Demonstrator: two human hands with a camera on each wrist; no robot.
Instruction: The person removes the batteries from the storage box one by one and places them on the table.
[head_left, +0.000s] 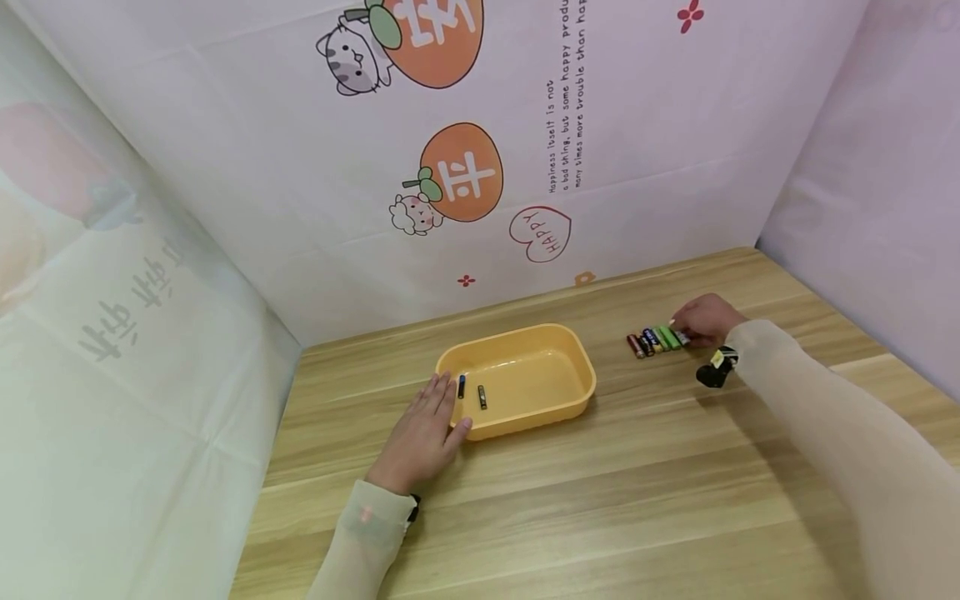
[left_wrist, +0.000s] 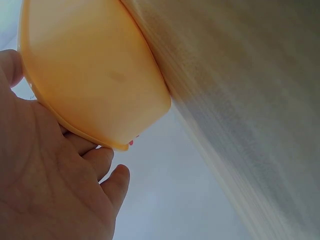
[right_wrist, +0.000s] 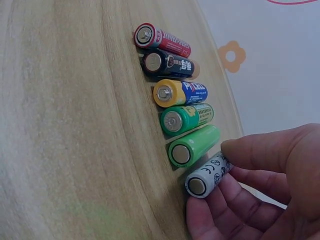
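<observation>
A yellow plastic tray (head_left: 537,380) stands on the table, with two small batteries, one blue and black (head_left: 461,387) and one dark (head_left: 482,397), inside near its left end. My left hand (head_left: 420,433) rests along the tray's left rim, its fingers fairly straight and the thumb by the front corner. To the tray's right lies a row of batteries, among them a red one (right_wrist: 172,44), a black one (right_wrist: 175,66), a yellow-and-blue one (right_wrist: 187,94) and two green ones. My right hand (head_left: 705,319) pinches a white battery (right_wrist: 214,171) at the row's near end in the right wrist view.
The wood-grain table (head_left: 585,500) meets a printed white backdrop (head_left: 637,167) behind the tray. White sheets also hang at the left (head_left: 150,375) and right (head_left: 877,200). A black wrist device (head_left: 716,368) hangs under my right wrist.
</observation>
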